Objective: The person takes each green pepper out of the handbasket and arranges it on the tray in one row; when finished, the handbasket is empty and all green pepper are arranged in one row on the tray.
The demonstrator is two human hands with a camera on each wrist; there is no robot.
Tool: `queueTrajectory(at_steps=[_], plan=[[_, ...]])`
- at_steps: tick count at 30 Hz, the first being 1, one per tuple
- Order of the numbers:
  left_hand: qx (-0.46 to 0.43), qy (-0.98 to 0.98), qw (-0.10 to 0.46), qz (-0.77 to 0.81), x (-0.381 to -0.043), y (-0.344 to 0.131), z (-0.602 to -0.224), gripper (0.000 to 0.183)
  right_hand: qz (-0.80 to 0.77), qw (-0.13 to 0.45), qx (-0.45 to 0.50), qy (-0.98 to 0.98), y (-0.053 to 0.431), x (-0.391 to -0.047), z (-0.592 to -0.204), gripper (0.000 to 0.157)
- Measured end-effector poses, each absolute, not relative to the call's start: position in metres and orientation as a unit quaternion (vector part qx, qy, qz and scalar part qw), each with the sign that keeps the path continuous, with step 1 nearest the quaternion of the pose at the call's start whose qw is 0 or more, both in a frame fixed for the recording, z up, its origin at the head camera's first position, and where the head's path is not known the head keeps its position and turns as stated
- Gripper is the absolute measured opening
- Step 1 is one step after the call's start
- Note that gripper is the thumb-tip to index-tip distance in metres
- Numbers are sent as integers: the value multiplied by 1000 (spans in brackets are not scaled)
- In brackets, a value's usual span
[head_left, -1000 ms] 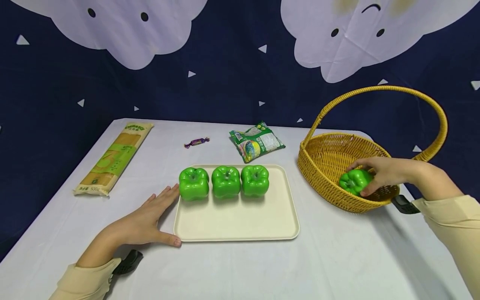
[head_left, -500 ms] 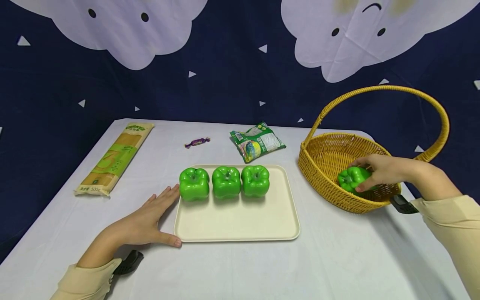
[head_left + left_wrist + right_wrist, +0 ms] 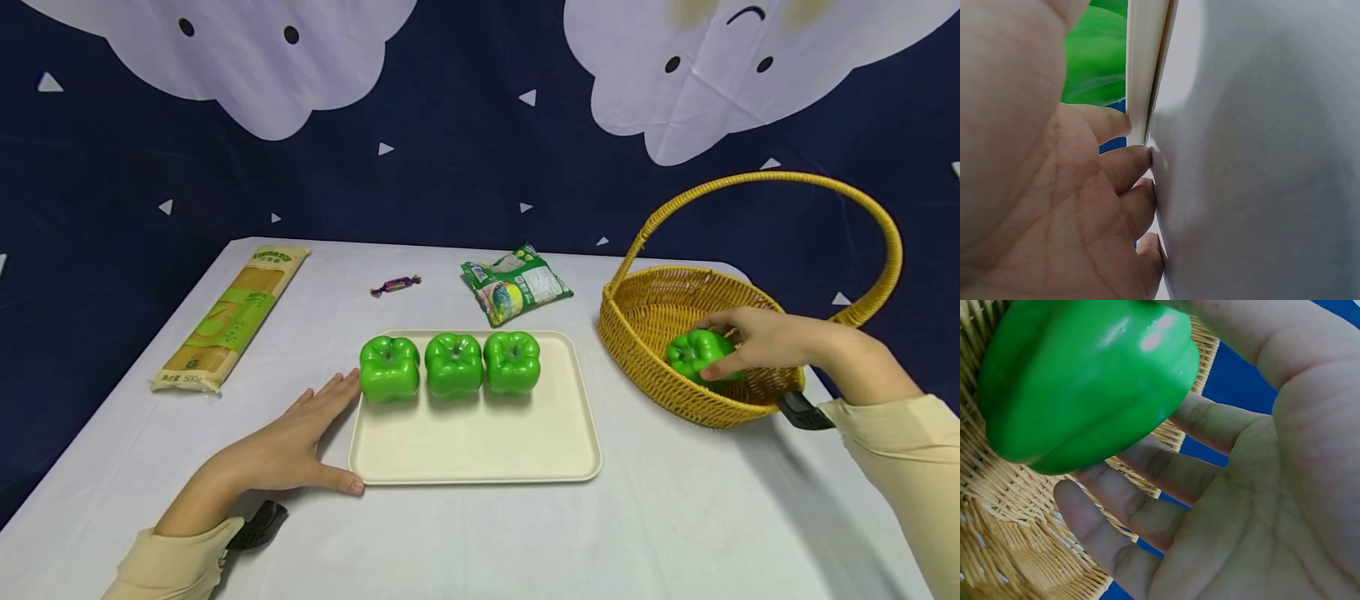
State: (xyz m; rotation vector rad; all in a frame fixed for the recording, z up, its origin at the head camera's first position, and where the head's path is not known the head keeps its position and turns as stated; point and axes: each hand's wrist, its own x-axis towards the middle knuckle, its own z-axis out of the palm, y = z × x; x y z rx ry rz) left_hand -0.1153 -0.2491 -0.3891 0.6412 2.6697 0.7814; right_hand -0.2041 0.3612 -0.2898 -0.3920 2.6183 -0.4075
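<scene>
My right hand (image 3: 780, 337) reaches into the yellow wicker basket (image 3: 645, 367) and grips a green bell pepper (image 3: 693, 350), thumb on the near side and fingers behind. Seen from the right wrist, the pepper (image 3: 1091, 381) sits between thumb and fingers against the woven wall (image 3: 1016, 500). At the left end of a cream tray (image 3: 480, 446) my left hand (image 3: 288, 442) rests with fingers spread, thumb and fingertips at its edge. Three more green bell peppers (image 3: 453, 367) stand in a row along the tray's far side. The left wrist view shows the fingertips against the white tabletop (image 3: 1241, 156).
A long pack of noodles (image 3: 232, 317) lies at the far left. Behind the tray are a purple wrapped candy (image 3: 396, 286) and a green snack bag (image 3: 517, 285). The basket's tall handle (image 3: 780, 177) arches above the right hand. A dark blue cloth (image 3: 450, 192) hangs behind the table.
Inside the basket, my right hand has shifted the bell pepper slightly to the left and away from me. The left hand and the tray with its peppers have stayed put.
</scene>
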Motion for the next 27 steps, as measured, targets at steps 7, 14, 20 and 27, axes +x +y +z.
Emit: queueTrajectory(at_steps=[7,14,20,27], plan=[[223,925,142,272,-115,-249,-390,146,-151,208,-150,955,357,-201,-288,76],[222,926,144,270,-115,-250,-390,146,-154,181,-157,959,351,-198,-282,74],[225,923,142,276,-115,-250,-391,146,-172,158,-172,957,351,-196,-277,71],[224,924,142,277,-116,-250,-391,146,-200,132,-178,955,349,-195,-270,66]])
